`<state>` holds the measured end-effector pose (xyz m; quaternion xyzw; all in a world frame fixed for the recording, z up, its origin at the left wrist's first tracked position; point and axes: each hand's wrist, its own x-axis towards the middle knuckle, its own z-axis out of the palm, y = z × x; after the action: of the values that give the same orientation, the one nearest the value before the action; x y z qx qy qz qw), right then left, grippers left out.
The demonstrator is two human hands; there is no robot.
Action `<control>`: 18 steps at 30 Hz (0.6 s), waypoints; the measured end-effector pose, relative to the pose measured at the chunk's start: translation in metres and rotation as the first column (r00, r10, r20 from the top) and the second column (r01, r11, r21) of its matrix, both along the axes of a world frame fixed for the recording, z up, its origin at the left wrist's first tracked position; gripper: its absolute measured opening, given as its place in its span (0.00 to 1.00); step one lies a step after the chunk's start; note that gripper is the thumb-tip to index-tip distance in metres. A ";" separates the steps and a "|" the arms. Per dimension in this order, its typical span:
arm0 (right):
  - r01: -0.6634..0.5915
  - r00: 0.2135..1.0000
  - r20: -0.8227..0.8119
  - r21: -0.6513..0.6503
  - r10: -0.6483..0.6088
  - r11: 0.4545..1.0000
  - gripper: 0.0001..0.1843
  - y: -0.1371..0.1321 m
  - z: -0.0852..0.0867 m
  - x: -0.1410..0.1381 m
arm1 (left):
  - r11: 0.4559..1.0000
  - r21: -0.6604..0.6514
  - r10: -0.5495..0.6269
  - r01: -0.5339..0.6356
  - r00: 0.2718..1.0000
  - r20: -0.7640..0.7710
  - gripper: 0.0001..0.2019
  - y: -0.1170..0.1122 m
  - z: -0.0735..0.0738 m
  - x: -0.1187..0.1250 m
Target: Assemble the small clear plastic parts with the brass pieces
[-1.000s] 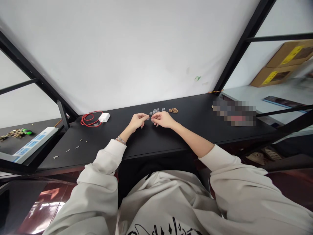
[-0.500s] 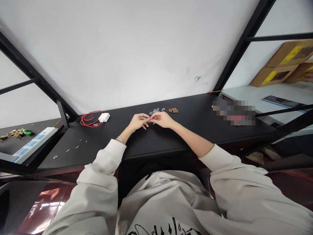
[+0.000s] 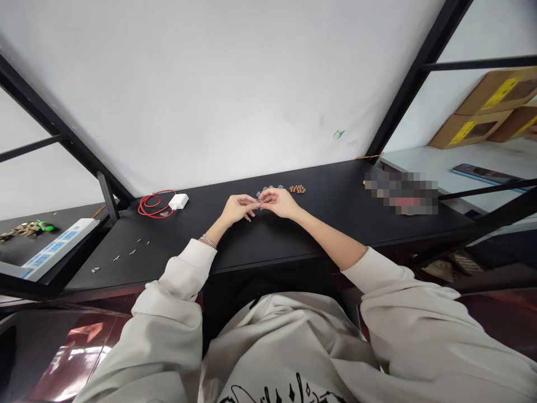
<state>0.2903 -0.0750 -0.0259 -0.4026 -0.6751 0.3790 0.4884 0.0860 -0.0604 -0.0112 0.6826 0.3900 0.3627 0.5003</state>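
My left hand and my right hand meet above the black table, both closed in a pinch. Between their fingertips is a small clear piece, partly covered by the fingers; its exact kind is too small to make out. Just behind my right hand lie several small clear pieces, some hidden by the fingers. To the right of them sits a cluster of small brown, bead-like pieces.
A white charger with a coiled red cable lies at the left of the black table. Tiny metallic bits are scattered at the front left. A power strip stands farther left. Cardboard boxes and a phone are on the right.
The fingers of my right hand have shifted slightly, and the clear piece between the fingertips now shows more. My left hand is nearly still.
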 end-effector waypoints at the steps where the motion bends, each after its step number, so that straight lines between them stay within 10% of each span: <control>1: 0.001 1.000 -0.003 0.007 -0.001 1.000 0.18 0.000 0.000 0.000 | 1.000 0.005 0.003 -0.002 1.000 -0.006 0.22 0.000 0.000 0.000; 18: -0.017 0.993 -0.115 -0.077 0.008 0.997 0.22 -0.002 0.002 -0.001 | 0.999 0.046 0.026 -0.028 0.999 0.042 0.22 0.003 -0.002 0.000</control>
<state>0.2892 -0.0771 -0.0240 -0.3946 -0.6332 0.4305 0.5080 0.0864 -0.0577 -0.0134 0.6812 0.3801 0.3925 0.4872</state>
